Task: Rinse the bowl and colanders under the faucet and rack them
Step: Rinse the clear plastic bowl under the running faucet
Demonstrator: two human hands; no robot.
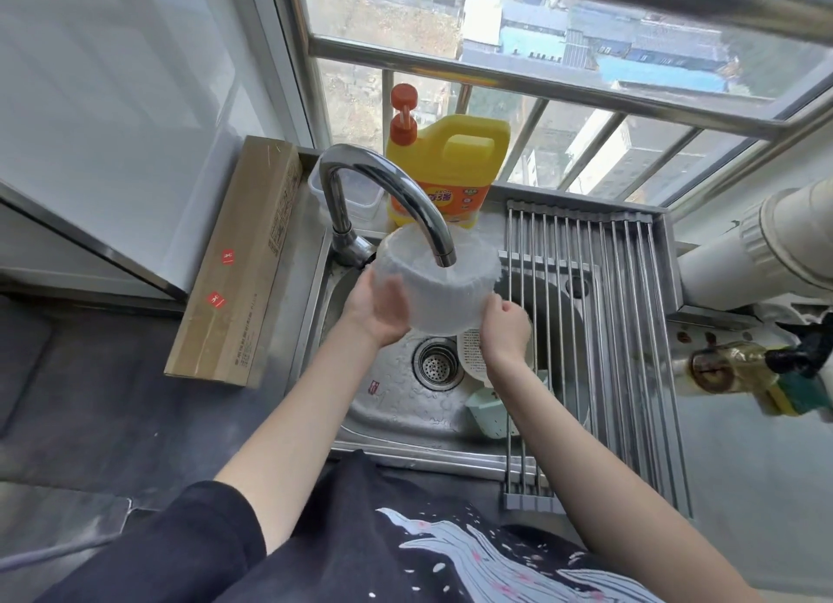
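- My left hand (376,307) and right hand (505,327) each grip the clear round plastic bowl (439,287) under the curved steel faucet (396,197).
- Wet plastic could slip from my grip into the sink (392,404).

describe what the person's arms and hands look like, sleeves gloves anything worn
Both forearms are bare, with no gloves, watch or rings visible on the left hand or right hand. A short dark sleeve covers the left upper arm. The dark shirt carries a pale wave-like print with small pink flecks.
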